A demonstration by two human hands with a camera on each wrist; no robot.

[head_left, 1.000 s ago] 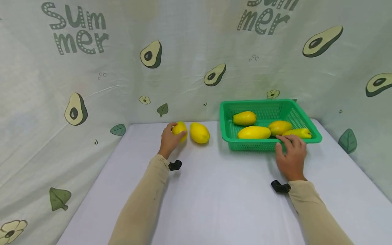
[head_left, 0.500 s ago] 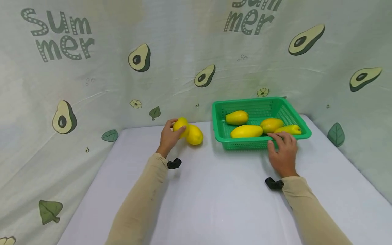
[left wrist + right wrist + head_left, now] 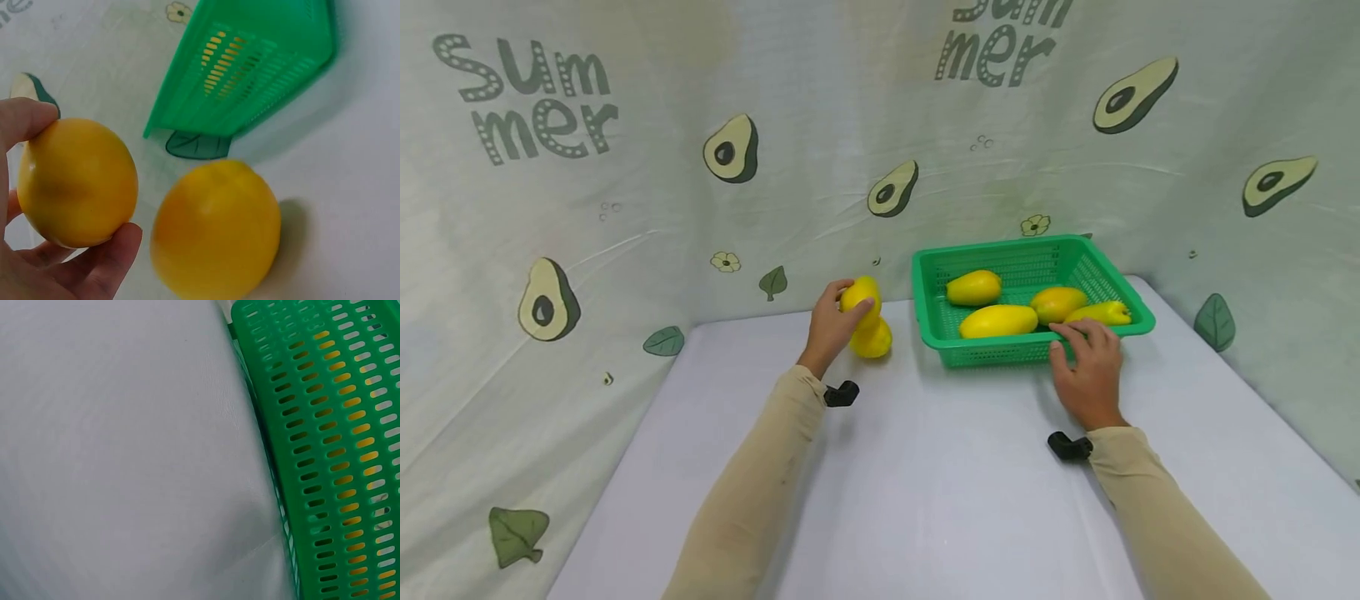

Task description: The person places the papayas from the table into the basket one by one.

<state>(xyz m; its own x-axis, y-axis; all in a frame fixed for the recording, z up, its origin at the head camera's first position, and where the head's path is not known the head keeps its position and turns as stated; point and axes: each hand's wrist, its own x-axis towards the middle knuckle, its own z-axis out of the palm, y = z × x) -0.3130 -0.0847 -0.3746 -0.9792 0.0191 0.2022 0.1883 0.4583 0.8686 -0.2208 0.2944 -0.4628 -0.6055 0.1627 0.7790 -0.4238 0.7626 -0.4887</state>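
In the head view my left hand (image 3: 831,325) grips a yellow lemon (image 3: 861,302), thumb on one side and fingers on the other. The left wrist view shows this held lemon (image 3: 78,181) raised beside a second, larger-looking lemon (image 3: 215,231). That second lemon (image 3: 872,340) rests on the table, partly hidden behind the held one. At the right, my right hand (image 3: 1088,375) holds the near rim of a green plastic basket (image 3: 981,357), fingers over the edge and thumb outside. The right wrist view shows only the basket's slotted wall (image 3: 337,456), not the hand.
Inside the basket lie several yellow fruits, among them a long smooth one (image 3: 998,322), a rounder one (image 3: 1058,305) and a narrow one (image 3: 1101,313). A patterned cloth (image 3: 820,125) hangs behind the white table (image 3: 925,483).
The left hand has lifted its lemon off the table and carried it rightward, in front of the second lemon. The right hand stays at the basket rim. The head view has shifted slightly.
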